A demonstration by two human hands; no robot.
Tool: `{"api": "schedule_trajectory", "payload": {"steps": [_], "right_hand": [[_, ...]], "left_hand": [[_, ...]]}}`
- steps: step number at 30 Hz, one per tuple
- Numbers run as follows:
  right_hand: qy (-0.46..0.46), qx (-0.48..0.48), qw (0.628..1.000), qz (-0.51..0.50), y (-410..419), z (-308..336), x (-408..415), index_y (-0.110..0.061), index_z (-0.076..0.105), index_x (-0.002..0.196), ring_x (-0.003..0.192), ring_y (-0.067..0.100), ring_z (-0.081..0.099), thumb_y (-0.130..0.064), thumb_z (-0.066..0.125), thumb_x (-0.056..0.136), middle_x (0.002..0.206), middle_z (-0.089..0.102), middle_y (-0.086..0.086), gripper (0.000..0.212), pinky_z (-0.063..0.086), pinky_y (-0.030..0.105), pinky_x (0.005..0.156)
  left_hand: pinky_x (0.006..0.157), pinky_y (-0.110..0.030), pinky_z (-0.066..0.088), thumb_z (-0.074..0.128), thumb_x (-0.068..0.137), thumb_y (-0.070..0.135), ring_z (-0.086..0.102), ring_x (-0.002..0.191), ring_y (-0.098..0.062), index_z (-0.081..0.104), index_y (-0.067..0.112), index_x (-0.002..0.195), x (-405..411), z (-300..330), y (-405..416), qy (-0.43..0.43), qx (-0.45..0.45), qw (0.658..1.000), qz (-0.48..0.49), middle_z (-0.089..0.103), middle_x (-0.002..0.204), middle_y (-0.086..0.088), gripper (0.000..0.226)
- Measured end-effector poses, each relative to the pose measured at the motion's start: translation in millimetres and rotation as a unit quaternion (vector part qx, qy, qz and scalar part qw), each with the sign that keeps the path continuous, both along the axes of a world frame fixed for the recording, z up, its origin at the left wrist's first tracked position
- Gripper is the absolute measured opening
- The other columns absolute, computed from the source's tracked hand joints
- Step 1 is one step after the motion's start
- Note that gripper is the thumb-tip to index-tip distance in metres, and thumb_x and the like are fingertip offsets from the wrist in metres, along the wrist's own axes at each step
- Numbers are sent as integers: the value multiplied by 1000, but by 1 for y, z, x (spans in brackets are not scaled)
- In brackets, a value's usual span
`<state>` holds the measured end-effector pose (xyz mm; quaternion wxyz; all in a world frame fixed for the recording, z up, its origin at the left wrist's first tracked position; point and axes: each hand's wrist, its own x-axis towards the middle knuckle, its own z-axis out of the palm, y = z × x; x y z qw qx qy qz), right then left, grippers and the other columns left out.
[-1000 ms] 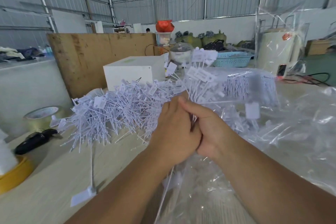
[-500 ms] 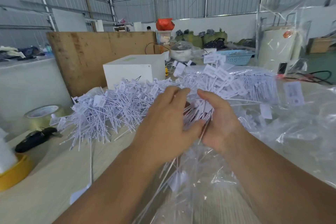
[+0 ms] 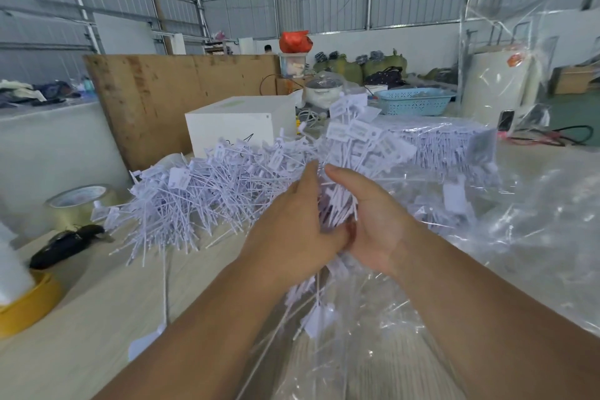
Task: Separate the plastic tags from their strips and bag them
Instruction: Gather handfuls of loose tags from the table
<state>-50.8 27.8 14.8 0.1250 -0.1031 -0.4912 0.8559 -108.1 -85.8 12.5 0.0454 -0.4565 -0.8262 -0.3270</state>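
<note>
**Stripping tags over the bag**

Mid-separation, by the look of it: a bunch of tags (image 3: 349,153) clasped between both hands, raised above the worktop (image 3: 81,318). Left hand (image 3: 292,234) wrapped over the near side of the bunch, fingers curled round the stems, fingertips reaching up toward the flat label ends. Right hand (image 3: 373,224) cupped against the far side, thumb pressed along the stems, palm turned inward, gripping the same bunch. Heels of both hands touching at the bottom.

Labels fanned out above the fingertips; loose stems and one label dangling below the wrists (blurred, so attached or freed cannot be told). Clear bag (image 3: 487,269) spread directly beneath and to the right, some tags already lying inside. Large pile (image 3: 194,198) of unsorted tags just left of the hands, on the worktop.

Next, probably: twisting or pulling apart so the tags snap free, then letting them drop into the bag below. Calls for a firm grip near the joint, not the thin stems.
</note>
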Motion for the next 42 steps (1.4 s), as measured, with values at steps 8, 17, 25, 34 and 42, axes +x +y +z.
{"api": "schedule_trajectory", "payload": {"steps": [8, 17, 25, 34, 42], "right_hand": [[-21, -25, 999, 7, 4, 4, 3, -16, 70, 98, 74, 20, 66, -50, 62, 83, 84, 68, 4, 38, 54, 29, 67], [-12, -32, 999, 14, 6, 0, 4, -17, 77, 82, 69, 20, 69, -55, 61, 82, 78, 71, 5, 42, 53, 32, 71], [-48, -2, 998, -42, 3, 0, 2, -17, 71, 106, 81, 23, 67, -56, 64, 81, 93, 71, 8, 47, 55, 35, 75], [-69, -24, 996, -42, 4, 0, 3, -11, 70, 107, 83, 23, 70, -53, 55, 90, 95, 73, 10, 48, 54, 30, 65], [-59, -32, 996, -53, 6, 0, 4, -14, 65, 118, 86, 27, 73, -48, 56, 89, 99, 74, 12, 46, 55, 37, 76]], "left_hand": [[83, -39, 48, 54, 88, 47, 55, 101, -25, 54, 16, 120, 7, 10, -1, 205, -10, 977, 51, 58, 112, 0, 45], [66, -36, 43, 41, 95, 35, 55, 65, -28, 55, 15, 71, 8, 14, -5, 231, 55, 970, 42, 56, 67, -1, 34], [68, -39, 50, 48, 84, 29, 63, 70, -31, 74, 13, 82, 3, 20, -9, 237, 59, 967, 72, 68, 76, -6, 31], [67, -35, 50, 49, 87, 45, 63, 75, -24, 72, 20, 92, 8, 22, -9, 240, 48, 970, 2, 67, 83, 1, 35], [54, -32, 43, 43, 72, 37, 51, 61, -25, 43, 11, 55, 5, 23, -11, 186, -4, 982, -2, 51, 62, -3, 31]]}}
